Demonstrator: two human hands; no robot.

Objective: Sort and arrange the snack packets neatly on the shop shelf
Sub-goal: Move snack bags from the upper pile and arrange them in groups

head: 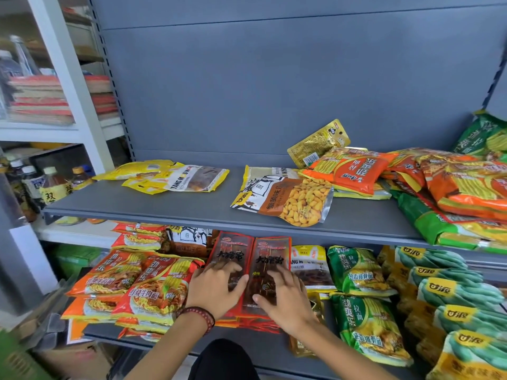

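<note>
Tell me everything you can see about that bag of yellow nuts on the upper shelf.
The bag of yellow nuts is a glossy plastic pouch, white with black ink drawings at one end, a brown panel of Chinese characters, and a clear window showing yellow kernels. It looks sealed and full. It lies flat and askew on the grey upper shelf, near its front edge. Nothing lies on top of it.

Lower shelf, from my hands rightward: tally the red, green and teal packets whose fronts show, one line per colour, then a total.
Red skewer packets, under the left hand and right hand: 2
Green noodle packets: 2
Teal packets: 5
Total: 9
</note>
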